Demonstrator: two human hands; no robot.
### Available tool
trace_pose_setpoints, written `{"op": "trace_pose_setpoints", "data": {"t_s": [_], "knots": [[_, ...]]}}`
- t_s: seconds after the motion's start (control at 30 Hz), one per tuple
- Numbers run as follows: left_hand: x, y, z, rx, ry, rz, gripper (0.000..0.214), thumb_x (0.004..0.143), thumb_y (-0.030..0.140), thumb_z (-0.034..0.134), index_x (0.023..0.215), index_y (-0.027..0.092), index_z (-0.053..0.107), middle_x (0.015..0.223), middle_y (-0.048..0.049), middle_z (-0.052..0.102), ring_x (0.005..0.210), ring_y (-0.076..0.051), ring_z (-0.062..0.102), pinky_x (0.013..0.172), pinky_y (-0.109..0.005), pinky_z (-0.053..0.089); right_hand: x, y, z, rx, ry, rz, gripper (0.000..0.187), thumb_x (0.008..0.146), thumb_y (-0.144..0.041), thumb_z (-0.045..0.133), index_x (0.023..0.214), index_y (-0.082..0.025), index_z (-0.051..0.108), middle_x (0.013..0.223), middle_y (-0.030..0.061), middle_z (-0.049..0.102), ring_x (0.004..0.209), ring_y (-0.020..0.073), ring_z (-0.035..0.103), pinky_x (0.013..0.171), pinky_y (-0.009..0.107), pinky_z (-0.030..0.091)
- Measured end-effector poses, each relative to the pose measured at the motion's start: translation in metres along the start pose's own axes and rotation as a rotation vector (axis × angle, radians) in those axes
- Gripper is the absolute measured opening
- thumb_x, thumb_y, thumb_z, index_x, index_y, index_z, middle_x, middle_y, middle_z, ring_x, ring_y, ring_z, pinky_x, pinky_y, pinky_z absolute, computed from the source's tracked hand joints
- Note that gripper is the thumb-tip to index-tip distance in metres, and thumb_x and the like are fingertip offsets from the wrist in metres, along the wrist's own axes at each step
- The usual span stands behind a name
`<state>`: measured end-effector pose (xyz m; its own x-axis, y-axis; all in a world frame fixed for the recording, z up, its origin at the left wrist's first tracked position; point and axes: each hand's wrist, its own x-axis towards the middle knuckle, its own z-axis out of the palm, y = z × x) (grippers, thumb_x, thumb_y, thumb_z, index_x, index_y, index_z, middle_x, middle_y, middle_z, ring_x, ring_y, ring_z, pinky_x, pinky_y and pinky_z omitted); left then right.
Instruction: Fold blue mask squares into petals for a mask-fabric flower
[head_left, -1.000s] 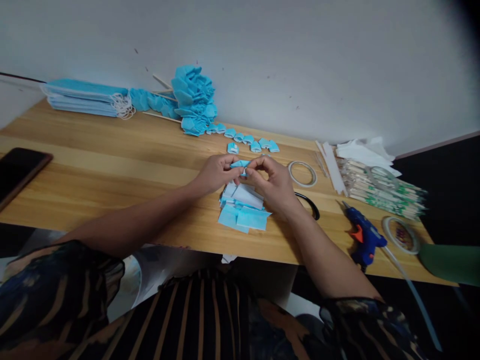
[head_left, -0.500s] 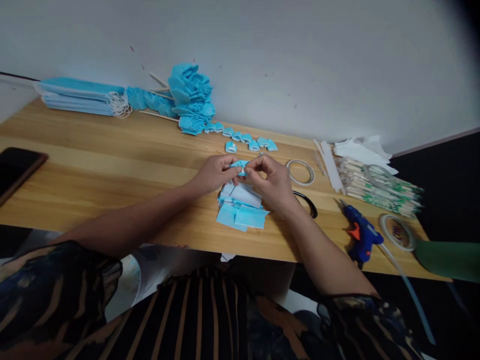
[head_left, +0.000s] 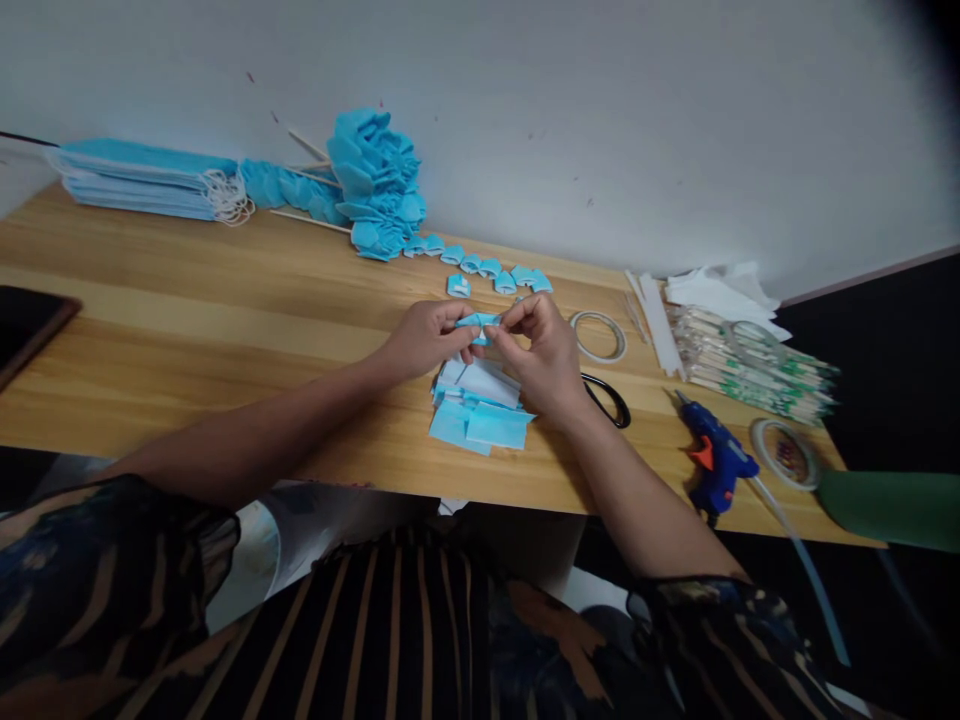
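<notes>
We see the left hand and right hand pinching a blue piece between them, just beyond the loose cut pieces on the surface. Folding, we judge; next crease likely wants steady fingertip pressure. Clear packet: sticks inside. Bin below: contents unclear.

We see a small, light-blue, folded strip of thin, fabric-like sheet, longer across than it is tall. It lies crosswise between two hands, its left end pinched by the left hand and its right end by the right hand. Creases cross its blue face, and a little white shows near its lower middle. Fingers cover both ends from us.
</notes>
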<state>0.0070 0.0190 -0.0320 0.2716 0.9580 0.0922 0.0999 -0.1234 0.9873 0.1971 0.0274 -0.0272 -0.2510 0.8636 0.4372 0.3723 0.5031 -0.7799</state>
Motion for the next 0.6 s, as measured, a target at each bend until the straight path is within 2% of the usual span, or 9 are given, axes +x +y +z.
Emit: {"op": "trace_pose_setpoints", "data": {"t_s": [0.07, 0.17, 0.27, 0.4, 0.5, 0.6], "knots": [[0.0, 0.0, 0.0, -0.007, -0.007, 0.014, 0.011, 0.085, 0.026, 0.068, 0.078, 0.017, 0.066, 0.066, -0.0031, 0.072, 0.058, -0.013, 0.067, 0.054, -0.023, 0.046, 0.001, 0.001, -0.001, 0.048, -0.032, 0.03, 0.02, 0.087, -0.033, 0.074, 0.099, -0.026, 0.06, 0.077, -0.0045, 0.065, 0.071, 0.014, 0.062, 0.071, 0.031, 0.051], [0.0, -0.002, 0.0, 0.004, -0.011, 0.03, 0.013, 0.085, 0.026, 0.069, 0.077, 0.017, 0.065, 0.066, -0.003, 0.072, 0.059, -0.013, 0.066, 0.055, -0.023, 0.046, 0.003, 0.005, -0.002, 0.139, -0.13, 0.092, 0.033, 0.088, -0.038, 0.073, 0.118, -0.027, 0.065, 0.075, -0.0045, 0.064, 0.067, 0.0138, 0.059, 0.065, 0.03, 0.049], [0.0, -0.002, -0.001, 0.027, -0.002, 0.027, 0.016, 0.083, 0.03, 0.071, 0.077, 0.016, 0.065, 0.066, -0.0032, 0.071, 0.059, -0.013, 0.066, 0.055, -0.023, 0.047, 0.006, 0.008, -0.003, 0.231, -0.204, 0.163, 0.028, 0.086, -0.044, 0.074, 0.106, -0.024, 0.071, 0.071, -0.004, 0.061, 0.064, 0.0128, 0.054, 0.061, 0.03, 0.045], [0.0, 0.001, -0.002, -0.008, 0.002, 0.022, 0.027, 0.086, 0.042, 0.068, 0.079, 0.016, 0.063, 0.069, -0.004, 0.073, 0.056, -0.012, 0.063, 0.054, -0.023, 0.047, 0.007, 0.006, -0.002, 0.352, -0.152, 0.252, 0.029, 0.081, -0.047, 0.081, 0.085, -0.021, 0.067, 0.071, -0.0034, 0.061, 0.066, 0.0122, 0.055, 0.065, 0.029, 0.045], [0.0, 0.001, -0.002, -0.008, 0.006, 0.032, 0.034, 0.088, 0.049, 0.066, 0.079, 0.016, 0.064, 0.072, -0.0048, 0.074, 0.059, -0.011, 0.064, 0.055, -0.022, 0.047, 0.006, 0.001, -0.001, 0.439, -0.102, 0.294, 0.031, 0.078, -0.047, 0.083, 0.084, -0.022, 0.065, 0.075, -0.0029, 0.064, 0.07, 0.0127, 0.057, 0.069, 0.029, 0.045], [0.0, -0.001, -0.001, 0.009, 0.019, 0.041, 0.035, 0.083, 0.05, 0.072, 0.077, 0.017, 0.061, 0.073, -0.0037, 0.074, 0.063, -0.012, 0.065, 0.056, -0.022, 0.047, 0.005, -0.001, 0.0, 0.455, -0.095, 0.33, 0.03, 0.077, -0.045, 0.084, 0.083, -0.022, 0.064, 0.075, -0.0034, 0.063, 0.069, 0.0122, 0.055, 0.068, 0.029, 0.043]]}}
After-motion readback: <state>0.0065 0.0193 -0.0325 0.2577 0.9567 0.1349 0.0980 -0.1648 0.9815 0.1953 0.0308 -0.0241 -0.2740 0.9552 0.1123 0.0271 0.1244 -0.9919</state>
